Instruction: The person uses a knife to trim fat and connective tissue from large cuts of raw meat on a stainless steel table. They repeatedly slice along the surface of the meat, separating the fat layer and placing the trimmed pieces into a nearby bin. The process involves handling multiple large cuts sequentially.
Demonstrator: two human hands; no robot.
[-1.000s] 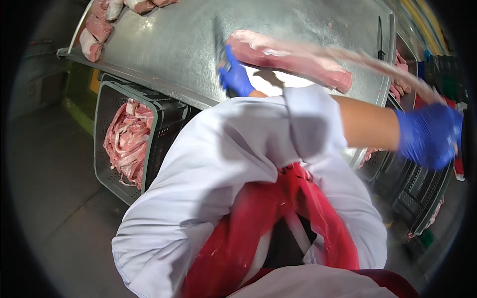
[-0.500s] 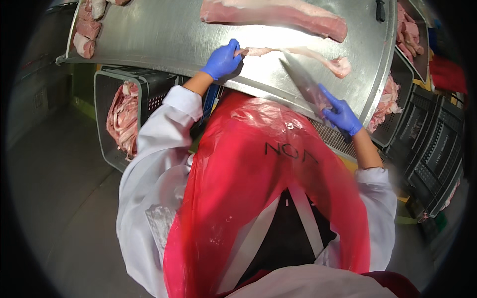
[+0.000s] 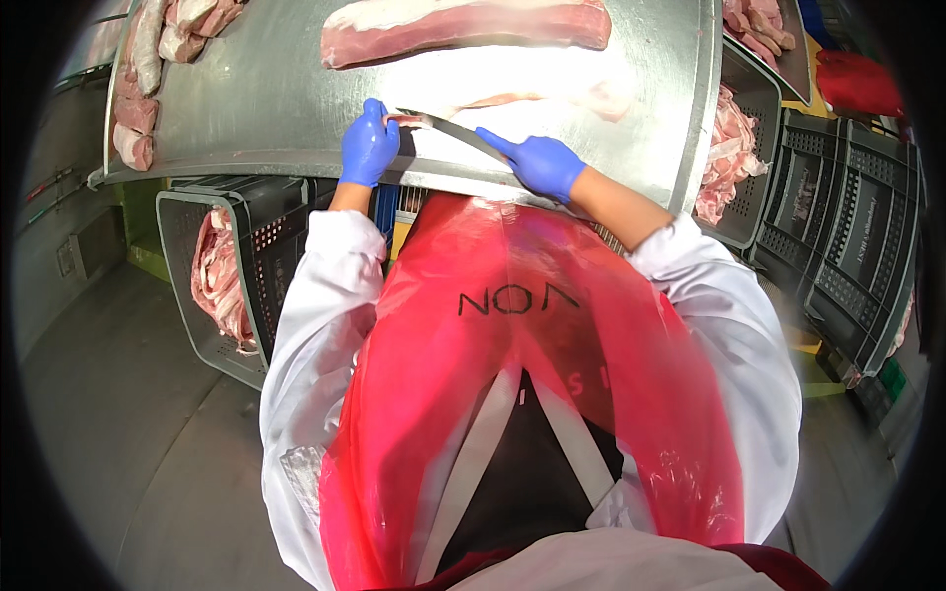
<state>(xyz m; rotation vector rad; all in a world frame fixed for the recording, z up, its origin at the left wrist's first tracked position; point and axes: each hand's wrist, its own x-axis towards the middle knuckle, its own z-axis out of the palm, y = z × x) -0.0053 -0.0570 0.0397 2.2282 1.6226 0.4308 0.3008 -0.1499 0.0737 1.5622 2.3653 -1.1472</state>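
Raw meat (image 3: 468, 35) on a steel table (image 3: 246, 103) shows a butchery

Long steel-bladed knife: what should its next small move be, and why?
Probably a short draw of the long steel-bladed knife rightward along the thin pale-pink meat strip: the blue-gloved left hand grips the strip's end, the blue-gloved right hand holds the knife, and its blade tip is close to the left hand.

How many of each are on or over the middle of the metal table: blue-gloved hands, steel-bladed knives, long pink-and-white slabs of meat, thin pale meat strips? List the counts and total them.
Blue-gloved hands, left hand and right hand: 2
Steel-bladed knife: 1
Long pink-and-white slab of meat: 1
Thin pale meat strip, partly lost in glare: 1
Total: 5
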